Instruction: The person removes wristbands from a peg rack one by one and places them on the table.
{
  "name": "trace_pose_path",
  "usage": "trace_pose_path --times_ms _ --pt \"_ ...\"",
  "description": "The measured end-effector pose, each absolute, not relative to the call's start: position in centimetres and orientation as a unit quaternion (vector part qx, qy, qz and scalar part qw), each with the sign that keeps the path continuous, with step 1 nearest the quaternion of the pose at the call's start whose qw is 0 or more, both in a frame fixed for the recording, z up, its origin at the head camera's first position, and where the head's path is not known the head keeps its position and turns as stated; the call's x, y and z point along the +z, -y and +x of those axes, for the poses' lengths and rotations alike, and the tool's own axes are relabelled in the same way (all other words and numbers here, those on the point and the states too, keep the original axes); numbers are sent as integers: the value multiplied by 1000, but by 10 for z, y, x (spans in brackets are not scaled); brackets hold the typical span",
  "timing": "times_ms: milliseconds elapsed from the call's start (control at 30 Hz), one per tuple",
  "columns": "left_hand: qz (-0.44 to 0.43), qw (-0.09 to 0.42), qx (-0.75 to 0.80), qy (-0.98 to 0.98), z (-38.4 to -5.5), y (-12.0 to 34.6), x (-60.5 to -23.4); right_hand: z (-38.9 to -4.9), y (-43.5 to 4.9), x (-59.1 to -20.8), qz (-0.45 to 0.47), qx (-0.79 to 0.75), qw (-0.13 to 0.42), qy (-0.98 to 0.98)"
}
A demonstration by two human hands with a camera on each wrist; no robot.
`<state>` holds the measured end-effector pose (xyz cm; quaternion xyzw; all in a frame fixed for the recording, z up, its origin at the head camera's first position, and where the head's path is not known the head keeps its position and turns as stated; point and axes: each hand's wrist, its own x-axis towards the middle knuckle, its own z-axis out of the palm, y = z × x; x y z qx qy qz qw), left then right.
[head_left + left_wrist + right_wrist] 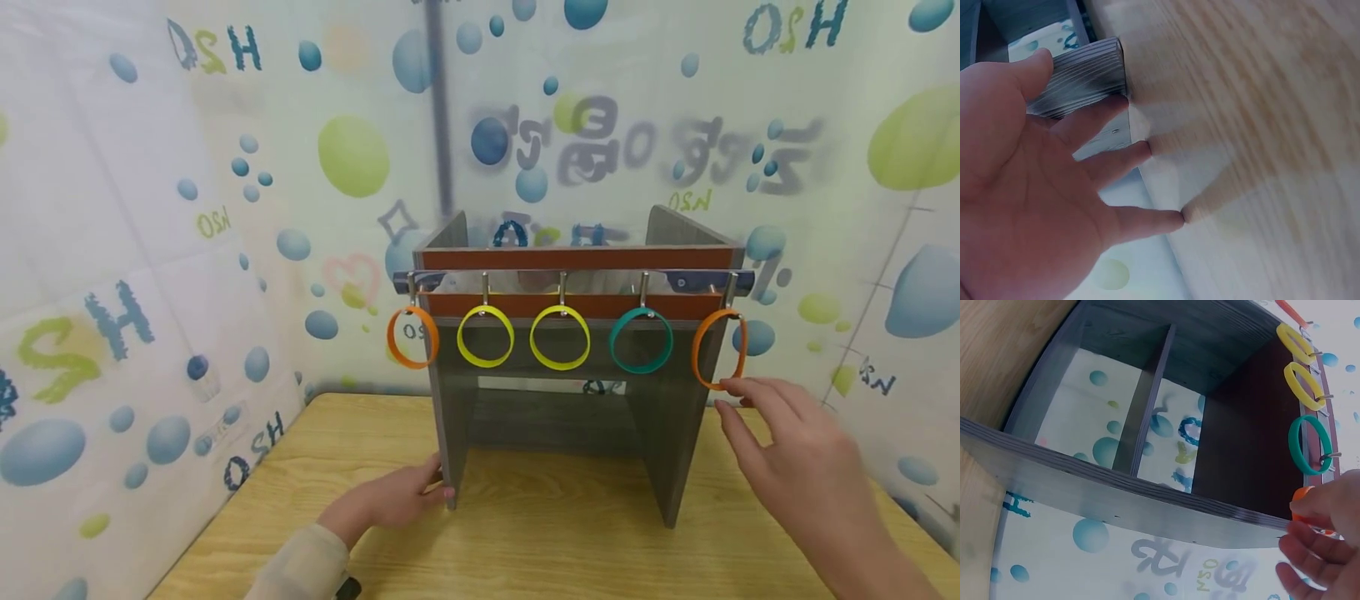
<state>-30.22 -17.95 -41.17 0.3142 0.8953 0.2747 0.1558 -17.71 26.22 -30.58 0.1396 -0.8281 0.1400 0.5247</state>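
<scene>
Right hand [813, 454] pinches the right-end orange ring [696, 354] at its lower rim, the loop hanging from its hook [731, 290] just up and left, the spread-fingered left hand [397, 498] well apart!

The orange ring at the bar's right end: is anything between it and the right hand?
Nothing visible: the right hand appears to touch the lower edge of that orange ring. The teal ring hangs beside it, off to the left, not between them.
</scene>
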Motion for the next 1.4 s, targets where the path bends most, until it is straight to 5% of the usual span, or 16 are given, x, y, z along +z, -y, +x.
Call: trace_pose_path --times_ms 733,1400 --pt "312 120 245 -910 -298 181 -414 -184 -258 -295 178 174 592 766" --pt "309 121 305 -893 -304 186 -421 -169 -242 -278 200 181 597 755"
